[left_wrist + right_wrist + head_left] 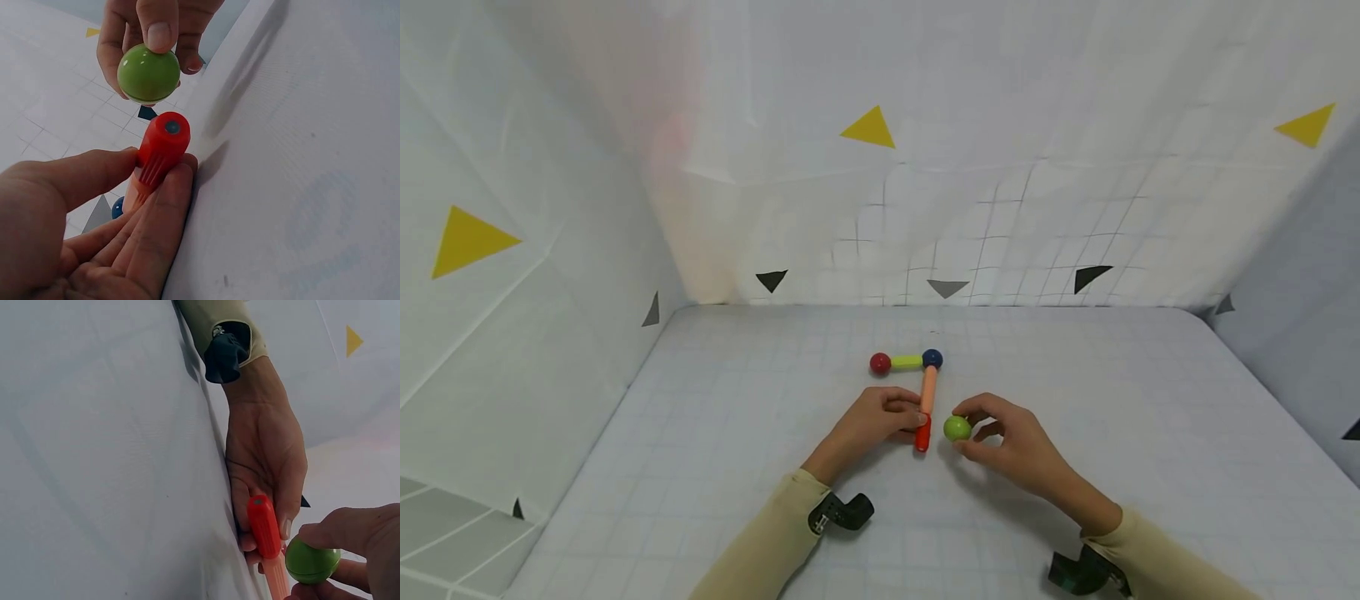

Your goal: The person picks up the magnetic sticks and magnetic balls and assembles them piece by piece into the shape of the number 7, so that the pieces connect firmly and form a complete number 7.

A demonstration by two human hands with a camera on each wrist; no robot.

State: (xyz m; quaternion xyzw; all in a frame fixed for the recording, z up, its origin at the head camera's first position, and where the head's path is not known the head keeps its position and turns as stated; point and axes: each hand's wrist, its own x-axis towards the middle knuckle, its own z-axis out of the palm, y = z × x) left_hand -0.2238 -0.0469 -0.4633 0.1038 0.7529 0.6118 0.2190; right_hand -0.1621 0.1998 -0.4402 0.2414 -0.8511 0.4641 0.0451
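My left hand (874,418) pinches a red magnetic rod (922,438) between thumb and fingers; a small grey disc shows in its near end in the left wrist view. That rod runs end to end with a peach rod (928,387), which meets a dark blue ball (932,358). From the blue ball a yellow-green rod (907,362) extends left to a red ball (880,363). Just right of the red rod, my right hand (1017,442) grips a glossy green ball (149,74) with thumb and fingertips. A gap separates the green ball from the rod's end.
A white gridded cloth covers the table (737,358), with white walls behind and at both sides. Yellow triangles (872,129) and dark triangles (1090,277) mark the walls. Each wrist carries a small dark camera mount (842,512).
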